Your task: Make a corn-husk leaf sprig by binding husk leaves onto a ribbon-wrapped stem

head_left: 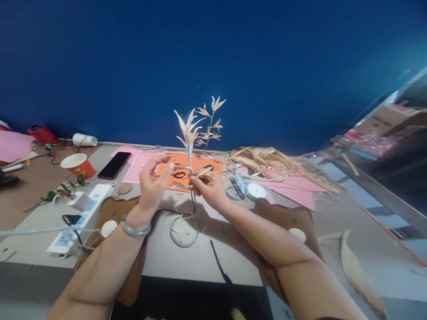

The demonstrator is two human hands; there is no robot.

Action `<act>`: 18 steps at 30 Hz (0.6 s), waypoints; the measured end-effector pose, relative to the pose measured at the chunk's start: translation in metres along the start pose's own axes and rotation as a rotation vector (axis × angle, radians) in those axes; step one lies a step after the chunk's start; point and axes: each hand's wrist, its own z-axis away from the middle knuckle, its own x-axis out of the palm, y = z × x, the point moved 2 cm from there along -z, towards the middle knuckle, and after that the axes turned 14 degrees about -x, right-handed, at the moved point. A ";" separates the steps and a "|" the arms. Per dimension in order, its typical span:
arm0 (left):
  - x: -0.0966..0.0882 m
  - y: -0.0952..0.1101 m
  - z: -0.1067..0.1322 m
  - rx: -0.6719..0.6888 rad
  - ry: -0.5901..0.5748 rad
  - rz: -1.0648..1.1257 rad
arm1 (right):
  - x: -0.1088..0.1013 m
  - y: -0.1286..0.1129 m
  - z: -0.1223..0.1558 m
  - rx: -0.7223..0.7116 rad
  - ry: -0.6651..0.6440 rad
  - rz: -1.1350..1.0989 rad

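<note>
My right hand (208,189) pinches the thin stem of a pale dried-husk flower (189,131), which stands upright with its pointed petals spread. Light blue wrapping shows on the stem just under the petals. To the left of the stem is my left hand (154,180), its thumb and forefinger slightly apart; a pale strip (182,167) shows between the thumb and the stem, and whether it is held is unclear. Just behind the flower rises a branched spray of small husk flowers (211,126). An orange sheet (170,183) with black marks and husk pieces lies beneath.
A husk pile (270,160), tape roll (256,191) and scissors (236,189) lie to the right. At left are a power strip (85,222), phone (114,165) and paper cup (80,166). A wire loop (184,231) and thin black tool (218,260) lie nearer me. A blue wall (200,58) stands behind.
</note>
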 end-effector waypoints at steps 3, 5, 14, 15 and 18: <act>-0.004 0.003 -0.002 0.084 0.046 -0.127 | -0.001 0.002 0.001 -0.073 0.006 0.103; -0.005 0.006 -0.001 0.118 0.029 -0.194 | -0.002 0.005 0.002 -0.128 -0.004 0.158; 0.000 0.012 0.004 0.139 -0.053 -0.391 | -0.001 0.019 0.004 -0.222 -0.178 0.232; -0.001 0.011 0.003 0.130 -0.055 -0.395 | -0.004 0.017 0.002 -0.205 -0.217 0.231; -0.001 0.008 -0.001 0.100 -0.099 -0.407 | -0.018 0.002 -0.007 -0.102 -0.472 0.244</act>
